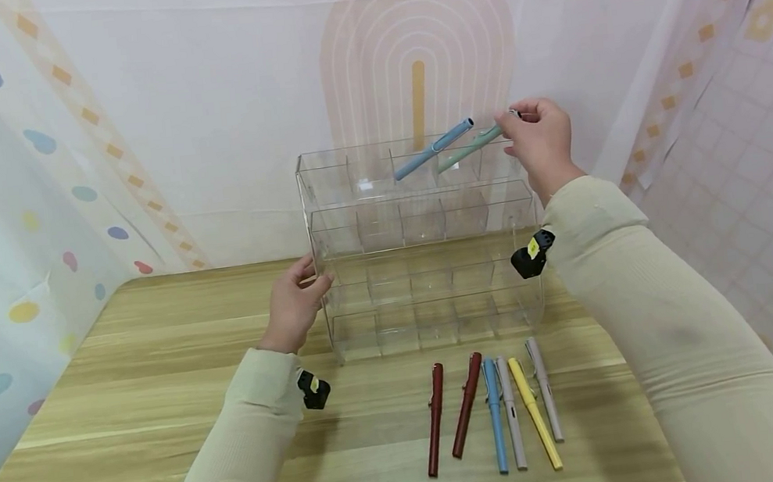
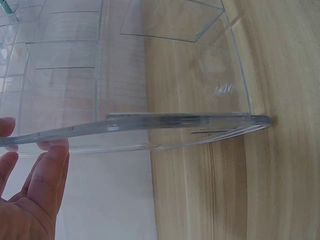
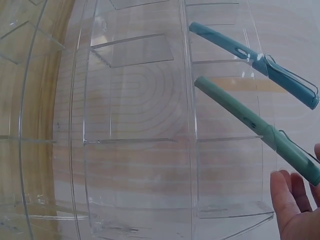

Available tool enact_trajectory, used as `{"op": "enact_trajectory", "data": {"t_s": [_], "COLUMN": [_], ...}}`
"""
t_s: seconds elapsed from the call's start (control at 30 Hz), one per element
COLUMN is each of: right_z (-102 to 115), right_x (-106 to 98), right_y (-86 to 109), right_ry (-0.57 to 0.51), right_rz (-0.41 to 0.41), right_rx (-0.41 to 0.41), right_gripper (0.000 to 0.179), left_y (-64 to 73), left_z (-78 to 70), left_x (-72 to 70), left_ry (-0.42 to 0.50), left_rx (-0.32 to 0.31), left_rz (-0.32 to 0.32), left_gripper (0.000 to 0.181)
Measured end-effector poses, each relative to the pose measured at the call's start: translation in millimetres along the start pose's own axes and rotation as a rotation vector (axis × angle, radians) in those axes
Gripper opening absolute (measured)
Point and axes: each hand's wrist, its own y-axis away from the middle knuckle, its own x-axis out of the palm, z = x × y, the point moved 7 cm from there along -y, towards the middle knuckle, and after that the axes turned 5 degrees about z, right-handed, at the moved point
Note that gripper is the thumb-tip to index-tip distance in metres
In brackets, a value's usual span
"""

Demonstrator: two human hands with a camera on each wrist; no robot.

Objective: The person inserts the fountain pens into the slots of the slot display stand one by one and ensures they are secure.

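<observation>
A clear acrylic pen rack (image 1: 422, 246) with tiered, divided compartments stands upright on the table. My left hand (image 1: 296, 304) grips its left side panel (image 2: 180, 121), thumb and fingers on either face. At the top right, my right hand (image 1: 542, 140) pinches a green fountain pen (image 1: 472, 148) by its capped end. That pen slants down into a top-tier compartment, as the right wrist view also shows. A light blue fountain pen (image 1: 433, 150) leans in the top tier just left of it, cap end up, untouched by either hand.
In front of the rack lie capped pens on the wooden table (image 1: 183, 388): two dark red pens (image 1: 437, 420), a blue pen (image 1: 495, 416), two greyish pens (image 1: 512, 415) and a yellow pen (image 1: 535, 414). A patterned curtain (image 1: 218, 117) hangs behind the rack.
</observation>
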Motion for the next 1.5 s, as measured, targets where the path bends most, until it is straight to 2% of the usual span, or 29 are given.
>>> {"op": "enact_trajectory", "data": {"t_s": [0.27, 0.57, 1.0, 1.23, 1.4, 1.5], "right_z": [1, 2, 2, 0, 1, 4], "right_x": [0, 2, 3, 5, 0, -9], "right_y": [-0.8, -1.8, -0.9, -1.4, 2.2, 6.4], "right_ry": [0.001, 0.017, -0.005, -0.012, -0.033, -0.082], "right_rz": [0.013, 0.020, 0.042, 0.063, 0.081, 0.059], "right_rx": [0.026, 0.047, 0.050, 0.069, 0.051, 0.016], "right_gripper": [0.026, 0.035, 0.038, 0.043, 0.056, 0.058], "left_y": [1.0, 1.7, -1.2, -0.5, -0.2, -0.7], "left_z": [-1.2, -3.5, -1.6, -2.0, -2.1, -1.8], "left_x": [1.7, 1.8, 2.4, 0.5, 1.2, 1.9], "left_ry": [0.020, 0.026, 0.016, 0.022, 0.012, 0.015], "left_rx": [-0.004, -0.002, 0.008, -0.012, -0.019, -0.016], "left_rz": [0.002, 0.004, -0.004, 0.004, 0.009, 0.008], "left_gripper": [0.058, 0.058, 0.056, 0.058, 0.058, 0.057]}}
